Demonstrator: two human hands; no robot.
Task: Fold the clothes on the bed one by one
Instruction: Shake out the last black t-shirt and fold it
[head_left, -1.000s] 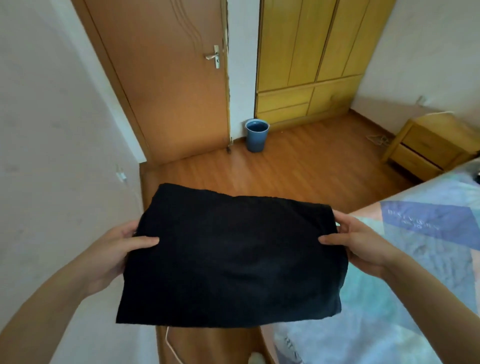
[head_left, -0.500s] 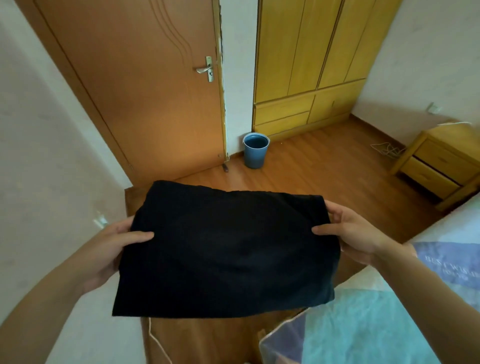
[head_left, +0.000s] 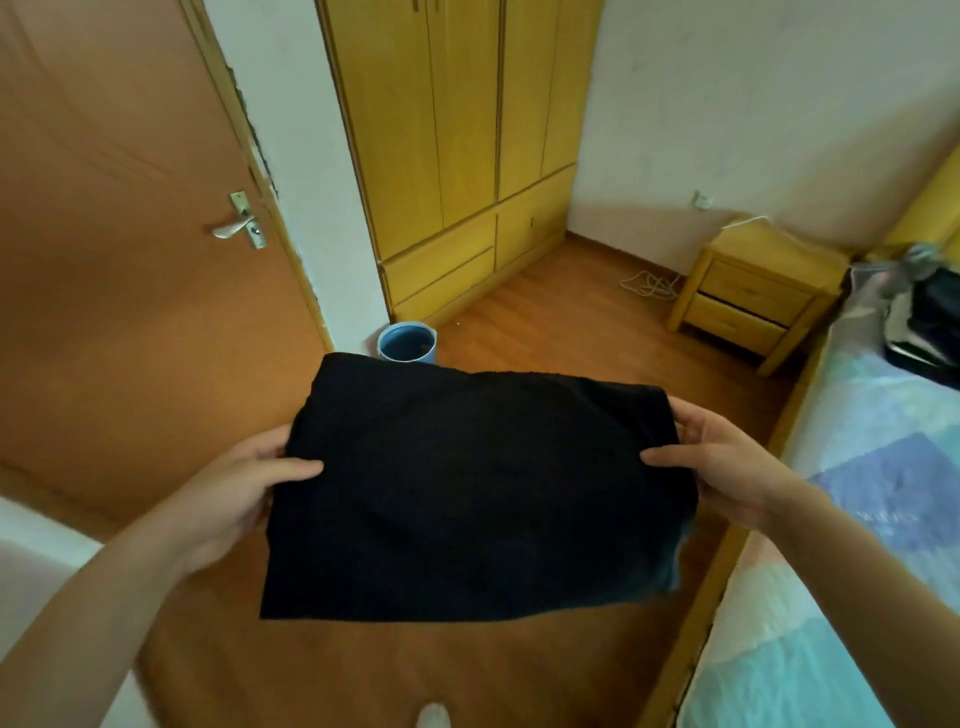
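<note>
Head view, looking down and forward: two hands and one folded black garment (head_left: 467, 488) held out flat in the air between them, above the wooden floor (head_left: 571, 322) and just left of the bed (head_left: 857, 519). The left hand (head_left: 228, 499) grips the garment's left edge, thumb lying on top of the cloth and fingers tucked beneath. The right hand (head_left: 727, 467) grips the right edge the same way, thumb on top, fingers curled under. The garment is a rough rectangle, its near edge hanging a little lower than the far one.

One bed runs along the right side, covered with a sheet in pale blue, white and purple patches. Near its far end lies one heap of dark and light clothes (head_left: 919, 317), blurred so that separate pieces cannot be counted. One yellow wooden bedside cabinet (head_left: 753, 296) with two drawers stands beyond the bed, with one tangle of white cable (head_left: 649, 283) on the floor beside it. One yellow wardrobe (head_left: 457, 145) fills the far corner, with drawers along its base. One blue bin (head_left: 408, 345) stands at the foot of the wall between wardrobe and door, its near side partly hidden by the garment's far edge. One brown door (head_left: 114, 234) is on the left, shut, with one metal handle (head_left: 236, 226).
</note>
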